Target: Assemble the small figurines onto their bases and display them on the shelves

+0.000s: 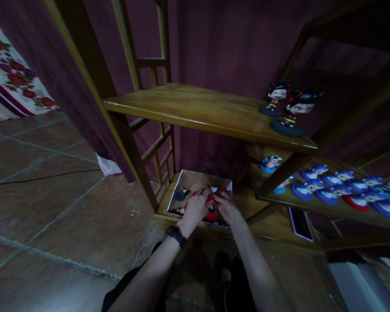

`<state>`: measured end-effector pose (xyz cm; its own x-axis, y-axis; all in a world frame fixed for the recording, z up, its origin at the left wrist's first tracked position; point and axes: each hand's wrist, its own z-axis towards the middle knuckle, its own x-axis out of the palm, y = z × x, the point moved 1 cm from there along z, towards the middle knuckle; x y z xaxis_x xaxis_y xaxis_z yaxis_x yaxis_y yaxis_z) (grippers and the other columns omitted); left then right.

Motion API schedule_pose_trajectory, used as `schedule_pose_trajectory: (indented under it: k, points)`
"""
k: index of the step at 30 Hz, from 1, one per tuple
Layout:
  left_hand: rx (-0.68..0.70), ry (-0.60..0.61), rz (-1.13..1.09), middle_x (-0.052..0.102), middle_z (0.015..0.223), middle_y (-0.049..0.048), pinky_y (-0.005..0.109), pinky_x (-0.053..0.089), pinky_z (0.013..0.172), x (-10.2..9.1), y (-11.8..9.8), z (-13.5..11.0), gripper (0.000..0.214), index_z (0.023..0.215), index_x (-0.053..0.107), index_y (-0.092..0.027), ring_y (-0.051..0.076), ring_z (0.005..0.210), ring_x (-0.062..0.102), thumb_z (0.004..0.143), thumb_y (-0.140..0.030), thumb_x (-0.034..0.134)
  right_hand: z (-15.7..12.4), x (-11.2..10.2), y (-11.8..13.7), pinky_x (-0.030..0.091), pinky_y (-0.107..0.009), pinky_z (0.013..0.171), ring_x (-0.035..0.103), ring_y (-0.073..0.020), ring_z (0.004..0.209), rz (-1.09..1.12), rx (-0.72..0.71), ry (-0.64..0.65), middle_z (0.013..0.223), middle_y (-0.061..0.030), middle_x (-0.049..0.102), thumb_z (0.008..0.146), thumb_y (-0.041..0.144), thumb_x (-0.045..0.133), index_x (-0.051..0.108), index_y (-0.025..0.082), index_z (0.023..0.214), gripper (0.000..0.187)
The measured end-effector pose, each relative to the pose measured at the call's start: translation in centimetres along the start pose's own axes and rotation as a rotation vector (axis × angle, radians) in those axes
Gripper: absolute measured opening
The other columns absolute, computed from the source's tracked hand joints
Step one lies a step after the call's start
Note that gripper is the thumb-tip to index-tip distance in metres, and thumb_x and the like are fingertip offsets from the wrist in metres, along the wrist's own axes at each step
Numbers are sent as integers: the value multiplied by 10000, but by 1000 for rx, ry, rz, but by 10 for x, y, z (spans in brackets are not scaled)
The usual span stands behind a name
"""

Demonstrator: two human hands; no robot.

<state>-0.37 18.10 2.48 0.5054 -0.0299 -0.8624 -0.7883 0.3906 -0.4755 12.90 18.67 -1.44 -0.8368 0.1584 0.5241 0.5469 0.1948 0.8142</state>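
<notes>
Several figurines [182,194] in box [198,179], two at left; my left hand [198,205] and right hand [226,207] inside, fingers [218,198] bent (grip: can't tell).

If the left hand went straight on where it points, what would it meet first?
Probably the small figurine just beyond the left hand, in the open box; depth is unclear.

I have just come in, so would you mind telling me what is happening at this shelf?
A person's left hand and right hand are down in a shallow open box of small figurines on the low wooden shelf. Both are close together among the figurines; whether either grips one is hard to tell. Two black-haired figurines stand on the upper shelf, and a phone lies to the right of the box.
</notes>
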Motion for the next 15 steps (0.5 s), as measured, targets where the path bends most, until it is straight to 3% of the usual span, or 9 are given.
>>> schedule_pose_trajectory:
  k: [3, 8, 15]
  points:
    - [78, -30, 134, 538, 1090, 111, 308, 437, 813, -2, -6, -3, 382, 1244, 412, -187, 199, 948, 558, 869, -257, 424, 1, -2, 0, 480, -256, 703, 628, -139, 781, 59, 11, -11, 818, 19, 699, 568, 107, 688, 656, 213, 779, 238]
    - [189, -18, 274, 532, 1073, 130, 340, 422, 844, -3, -11, -4, 439, 1277, 361, -157, 204, 982, 536, 843, -97, 381, 1, -5, 0, 498, -285, 750, 639, -152, 820, 101, 40, -5, 852, 18, 706, 600, 77, 618, 663, 230, 799, 255]
    - [198, -52, 307, 494, 1158, 162, 378, 388, 895, 5, -17, -8, 474, 1292, 336, -135, 236, 1068, 502, 824, -68, 379, 1, -13, -4, 515, -275, 728, 643, -144, 758, 117, 102, -59, 736, 25, 694, 625, 62, 580, 642, 239, 725, 213]
